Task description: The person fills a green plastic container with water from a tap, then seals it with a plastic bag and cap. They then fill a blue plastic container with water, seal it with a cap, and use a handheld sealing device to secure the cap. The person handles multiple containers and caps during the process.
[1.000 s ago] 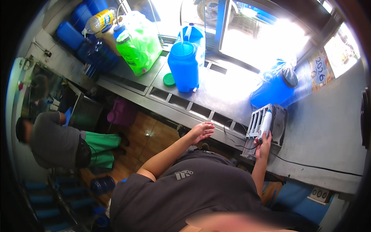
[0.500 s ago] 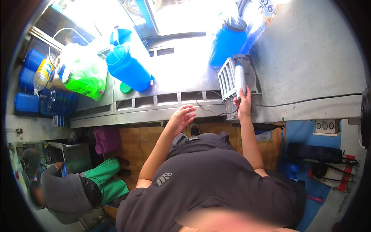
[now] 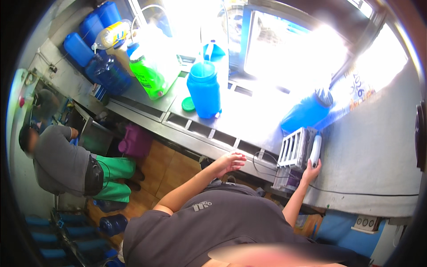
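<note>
My right hand is wrapped round the lower end of a pale grey, tube-shaped tool, its exact kind unclear. The tool stands upright against the right side of a slatted grey rack at the counter's front edge. A dark thin cord runs rightward from near this hand. My left hand hovers at the counter's front edge, fingers loosely curved and apart, holding nothing. Just left of the rack, another thin cord loops near that hand.
An open blue jug stands mid-counter beside a green lid. Left of it sits a green-labelled jug. Behind the rack is a blue container with a plastic-covered top. A co-worker in green trousers bends at the left, near a purple jerrycan.
The view has turned, so the counter now slants down to the right. My right hand keeps its grip, and the tool sits along the rack's right side rather than over its top.
</note>
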A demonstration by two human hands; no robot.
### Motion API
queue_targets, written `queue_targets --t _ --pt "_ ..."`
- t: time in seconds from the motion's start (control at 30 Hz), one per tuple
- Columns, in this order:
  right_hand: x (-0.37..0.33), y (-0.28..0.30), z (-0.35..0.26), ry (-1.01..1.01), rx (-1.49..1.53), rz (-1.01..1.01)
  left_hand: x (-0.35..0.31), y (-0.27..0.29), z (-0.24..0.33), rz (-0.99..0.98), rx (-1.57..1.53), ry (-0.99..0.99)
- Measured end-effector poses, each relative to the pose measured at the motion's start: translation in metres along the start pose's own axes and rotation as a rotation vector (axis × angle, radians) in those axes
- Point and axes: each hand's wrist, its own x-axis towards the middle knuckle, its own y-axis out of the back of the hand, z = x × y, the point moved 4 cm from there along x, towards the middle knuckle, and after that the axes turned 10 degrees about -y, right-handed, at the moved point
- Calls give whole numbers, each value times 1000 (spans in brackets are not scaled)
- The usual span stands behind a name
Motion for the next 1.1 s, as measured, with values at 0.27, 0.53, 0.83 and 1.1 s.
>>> queue_targets --t 0.27,0.53,0.83,1.1 --pt "6 11 -31 28 -505 9 1 9 -2 -6 -16 4" --pt "-78 -21 -147 336 -24 -355 18 -27 0 -102 69 58" --pt "-153 -35 -180 132 205 -1054 13 -15 -12 -88 30 80" --pt "-183 -67 -220 240 204 -1267 -7 26 4 34 -67 -23"
